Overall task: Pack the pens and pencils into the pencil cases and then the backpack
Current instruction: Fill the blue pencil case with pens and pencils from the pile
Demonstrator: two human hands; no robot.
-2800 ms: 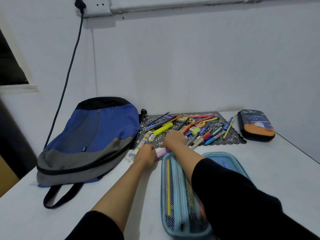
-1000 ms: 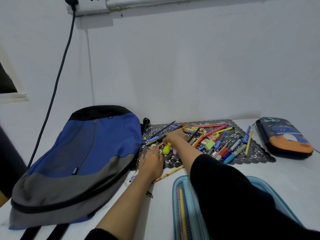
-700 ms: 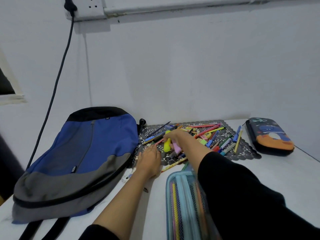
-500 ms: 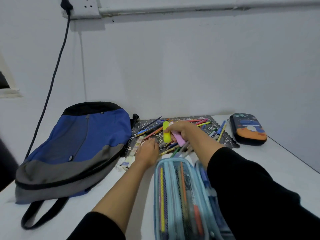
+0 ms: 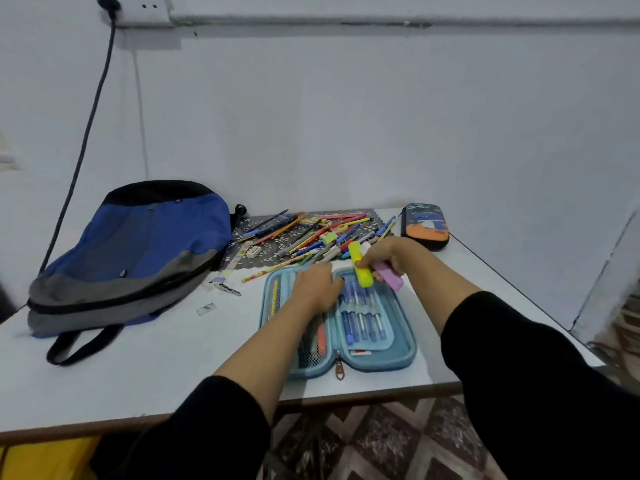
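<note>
Step in hand: filling the open blue pencil case (image 5: 403, 355), which lay flat on the near tabletop (image 5: 145, 379) with its zip pull toward the person. Right hand (image 5: 386, 256) hovered over the case's far right corner, grip clenched round a yellow highlighter (image 5: 361, 271) and a pink highlighter (image 5: 390, 277) together. Left hand (image 5: 317, 289) rested on the case's middle, grip released, holding nothing as far as could be seen, likely steadying it. Blue pens sat in the right half's loops. Most pens and pencils (image 5: 311, 235) lay in a loose pile on a dark lace mat (image 5: 258, 259) just beyond the case. Second pencil case (image 5: 424, 226), dark with orange, sat shut at the far right. Backpack (image 5: 138, 251) lay at the left, apparently zipped. Task looked early. Next move probably calls for lowering both highlighters into a free spot in the case and letting go, then going for the pile. The highlighters are fat, so the loops may not take them.
</note>
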